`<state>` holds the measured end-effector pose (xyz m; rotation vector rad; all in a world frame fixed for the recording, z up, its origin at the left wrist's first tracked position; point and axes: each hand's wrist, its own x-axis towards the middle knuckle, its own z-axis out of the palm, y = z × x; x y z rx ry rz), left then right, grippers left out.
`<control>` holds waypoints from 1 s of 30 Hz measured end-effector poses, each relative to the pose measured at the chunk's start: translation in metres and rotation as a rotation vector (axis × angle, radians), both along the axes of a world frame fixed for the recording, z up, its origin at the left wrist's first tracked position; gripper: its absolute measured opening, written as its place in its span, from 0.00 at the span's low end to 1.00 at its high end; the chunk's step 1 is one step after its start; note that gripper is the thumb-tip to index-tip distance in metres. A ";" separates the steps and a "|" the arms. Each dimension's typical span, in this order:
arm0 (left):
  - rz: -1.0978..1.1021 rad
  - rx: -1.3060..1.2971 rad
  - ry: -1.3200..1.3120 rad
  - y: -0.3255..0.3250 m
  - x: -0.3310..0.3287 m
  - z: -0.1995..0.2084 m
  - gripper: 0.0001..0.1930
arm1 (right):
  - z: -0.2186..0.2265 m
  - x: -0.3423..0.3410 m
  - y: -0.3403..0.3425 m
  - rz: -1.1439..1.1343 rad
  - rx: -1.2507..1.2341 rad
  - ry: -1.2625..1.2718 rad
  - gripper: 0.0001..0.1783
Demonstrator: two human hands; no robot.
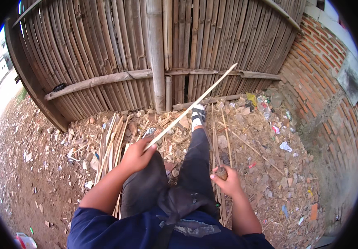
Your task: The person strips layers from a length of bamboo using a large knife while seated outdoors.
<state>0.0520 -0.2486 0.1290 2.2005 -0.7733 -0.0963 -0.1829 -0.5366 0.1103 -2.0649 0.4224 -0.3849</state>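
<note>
A long pale bamboo strip (195, 102) slants up and to the right from my left hand (138, 155), whose fingers are closed round its lower end. Its far tip stands before the bamboo fence. My right hand (230, 182) is closed on the brown handle of a knife (221, 173), low beside my right leg. The dark blade points away from me and is hard to make out against the ground. Cut strips (111, 143) lie in a bundle left of my left knee. More thin strips (215, 145) lie along my right leg, partly under the right hand.
A bamboo fence (125, 41) with a thick upright post (156, 58) rises ahead. At the right stands a brick wall (316, 74). Rubble and litter cover the ground, including a crumpled white scrap (285, 146). A white and red container (25, 240) sits at lower left.
</note>
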 end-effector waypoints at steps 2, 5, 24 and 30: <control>0.095 0.055 0.002 0.039 -0.018 -0.003 0.19 | 0.000 0.020 0.006 0.072 0.039 0.013 0.21; 0.250 0.119 0.009 0.085 -0.050 -0.020 0.16 | -0.003 0.063 0.021 0.175 0.024 -0.015 0.22; 0.329 0.452 0.097 0.153 -0.089 -0.047 0.15 | -0.020 0.197 0.079 0.573 -0.407 0.225 0.15; 0.307 0.533 0.135 0.150 -0.084 -0.048 0.17 | -0.037 0.215 0.056 0.592 -0.292 0.379 0.16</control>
